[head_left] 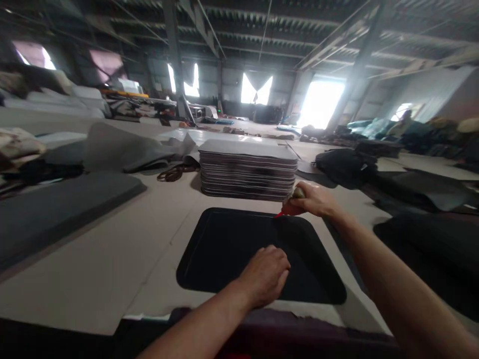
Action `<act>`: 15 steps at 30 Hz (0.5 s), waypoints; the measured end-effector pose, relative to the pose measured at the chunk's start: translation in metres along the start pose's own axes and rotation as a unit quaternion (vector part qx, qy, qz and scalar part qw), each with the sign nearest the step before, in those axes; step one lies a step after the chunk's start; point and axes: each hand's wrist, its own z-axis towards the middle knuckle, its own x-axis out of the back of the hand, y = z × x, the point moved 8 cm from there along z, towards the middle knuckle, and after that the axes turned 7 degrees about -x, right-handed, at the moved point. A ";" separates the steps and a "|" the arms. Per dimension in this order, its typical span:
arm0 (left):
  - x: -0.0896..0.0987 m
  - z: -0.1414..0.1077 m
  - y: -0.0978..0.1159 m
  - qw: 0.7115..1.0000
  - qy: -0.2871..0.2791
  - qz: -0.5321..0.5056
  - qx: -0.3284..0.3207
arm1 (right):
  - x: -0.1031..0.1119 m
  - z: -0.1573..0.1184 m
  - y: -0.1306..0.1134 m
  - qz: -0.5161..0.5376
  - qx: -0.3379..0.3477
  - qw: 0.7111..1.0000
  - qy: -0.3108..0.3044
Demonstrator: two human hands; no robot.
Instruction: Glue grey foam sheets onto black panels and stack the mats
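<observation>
The fingers of the right hand (318, 199) are closing around a small bottle (292, 207), which is pointing its narrow red tip (278, 215) down at the far edge of a dark panel (232, 239). The left hand (265, 274) is curling its fingers loosely over the panel's near part; their undersides are hiding, so I cannot tell whether they are holding anything. The matte, round-cornered panel is lying flat beneath both hands on the smooth, pale table (157, 239). Just beyond the right fingers, a stack of thin, grey-topped sheets (247, 174) is standing.
</observation>
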 end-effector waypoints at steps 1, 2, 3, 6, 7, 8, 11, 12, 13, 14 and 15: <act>0.000 0.000 0.000 1.000 -0.001 -0.002 0.001 | 0.001 -0.003 0.008 -0.007 -0.016 1.000 -0.007; -0.001 0.000 0.000 1.000 -0.002 -0.004 0.001 | 0.003 -0.005 0.017 -0.012 -0.036 0.999 -0.016; -0.001 0.000 -0.001 1.000 -0.003 -0.007 0.002 | 0.004 -0.008 0.025 -0.014 -0.056 0.998 -0.022; -0.003 0.001 -0.003 1.000 -0.003 -0.017 0.006 | 0.010 -0.016 0.046 -0.015 -0.086 0.996 -0.030; -0.003 0.001 -0.003 1.000 -0.003 -0.021 0.007 | 0.012 -0.017 0.052 -0.018 -0.089 0.996 -0.027; -0.003 0.002 -0.003 1.000 -0.002 -0.023 0.008 | 0.014 -0.019 0.058 -0.021 -0.091 0.995 -0.024; -0.003 0.002 -0.003 1.000 0.000 -0.028 0.006 | 0.016 -0.024 0.078 -0.019 -0.101 0.995 -0.013; -0.003 0.002 -0.003 1.000 0.002 -0.030 0.006 | 0.017 -0.026 0.084 -0.018 -0.107 0.994 -0.008; -0.002 0.002 -0.003 0.999 0.003 -0.032 0.006 | 0.017 -0.028 0.090 -0.017 -0.113 0.993 -0.003; -0.002 0.002 -0.003 0.999 0.004 -0.034 0.007 | 0.018 -0.030 0.094 -0.015 -0.118 0.993 0.003; -0.002 0.002 -0.004 0.999 0.003 -0.037 0.008 | 0.019 -0.032 0.098 -0.014 -0.120 0.993 0.009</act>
